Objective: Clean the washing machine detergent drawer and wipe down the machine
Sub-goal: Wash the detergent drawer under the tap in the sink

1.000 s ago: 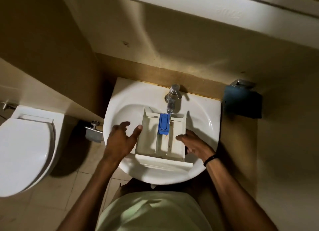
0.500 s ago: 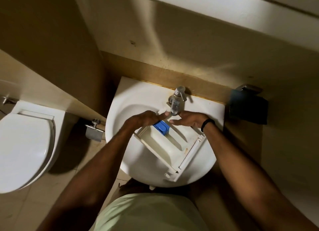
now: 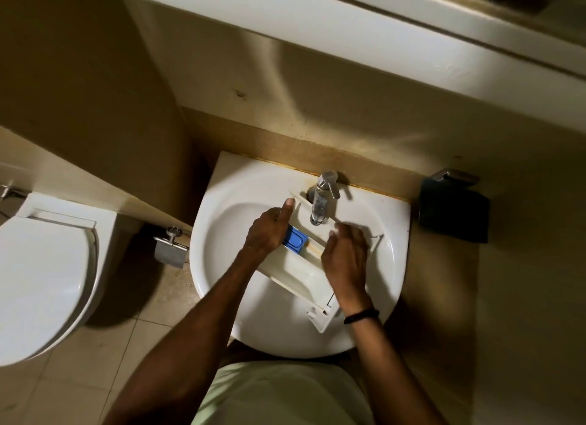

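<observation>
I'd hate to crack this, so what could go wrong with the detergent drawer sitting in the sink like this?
The detergent drawer lies diagonally, its front corner reaching the near rim of the sink. If your left hand or right hand slips, it may tip out onto the floor tiles. Its back end sits right under the tap, so lifting could knock it. The blue insert might pop loose.

White drawer (image 3: 295, 272) with a blue cap (image 3: 296, 239) and orange stains (image 3: 312, 250), white sink (image 3: 241, 196), silver tap (image 3: 318, 209), white toilet (image 3: 41, 282), black wristband (image 3: 361, 316), pale green shirt (image 3: 279, 393), beige tiles (image 3: 79, 377), dark box (image 3: 453, 212)
</observation>
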`<state>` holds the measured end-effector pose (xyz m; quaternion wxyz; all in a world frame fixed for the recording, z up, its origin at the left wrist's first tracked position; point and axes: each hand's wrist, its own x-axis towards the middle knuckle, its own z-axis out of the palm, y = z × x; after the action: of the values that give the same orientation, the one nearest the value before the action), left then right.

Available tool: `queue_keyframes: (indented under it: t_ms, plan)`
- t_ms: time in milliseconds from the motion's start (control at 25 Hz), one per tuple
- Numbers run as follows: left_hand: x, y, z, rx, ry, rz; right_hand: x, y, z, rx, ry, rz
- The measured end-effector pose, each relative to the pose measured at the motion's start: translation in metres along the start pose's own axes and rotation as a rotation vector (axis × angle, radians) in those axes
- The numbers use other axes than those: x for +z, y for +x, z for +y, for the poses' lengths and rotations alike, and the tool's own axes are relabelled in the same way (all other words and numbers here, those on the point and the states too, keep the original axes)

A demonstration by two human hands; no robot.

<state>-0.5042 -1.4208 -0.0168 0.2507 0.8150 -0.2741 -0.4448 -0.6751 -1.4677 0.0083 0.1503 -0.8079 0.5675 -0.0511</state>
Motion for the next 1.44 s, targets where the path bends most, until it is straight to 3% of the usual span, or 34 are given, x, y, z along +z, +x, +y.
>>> queue_keyframes:
  t_ms: [120,280,440,560,720,760,840,920,960,1120,1320,1440]
  plan:
    - [0.003,0.001,0.0,-0.022,0.046,0.014,0.011,-0.016,-0.009,-0.008,-0.045,-0.018]
    - [0.009,0.002,0.001,-0.032,0.083,0.052,0.014,-0.015,-0.05,-0.014,0.088,0.057]
    - [0.007,0.004,-0.007,-0.052,0.096,0.043,0.002,-0.024,-0.019,-0.12,-0.032,0.01]
    - [0.009,0.004,0.002,-0.03,0.102,0.043,0.0,-0.008,-0.033,-0.031,-0.183,-0.258]
    - [0.009,0.005,-0.004,-0.052,0.104,0.051,0.003,0.001,-0.056,-0.174,-0.005,-0.425]
    - [0.01,0.004,-0.008,-0.068,0.101,0.049,0.004,0.002,-0.043,-0.231,-0.074,-0.402]
    - [0.012,0.002,-0.007,-0.085,0.079,0.047,-0.007,0.006,-0.024,-0.138,-0.251,-0.382]
    - [0.015,0.004,-0.003,-0.074,0.073,0.032,0.002,0.012,-0.031,-0.05,-0.196,-0.414]
    - [0.016,0.006,-0.003,-0.068,0.062,0.025,0.004,0.013,-0.042,-0.071,-0.154,-0.479]
    - [0.014,0.006,-0.007,-0.082,-0.013,-0.005,0.003,0.001,-0.042,-0.15,0.045,-0.478]
    - [0.012,0.013,-0.01,-0.187,-0.206,-0.019,0.008,0.005,-0.043,-0.139,0.018,-0.536]
    - [0.011,0.01,-0.02,-0.254,-0.35,0.001,-0.007,0.008,-0.027,-0.154,-0.113,-0.414]
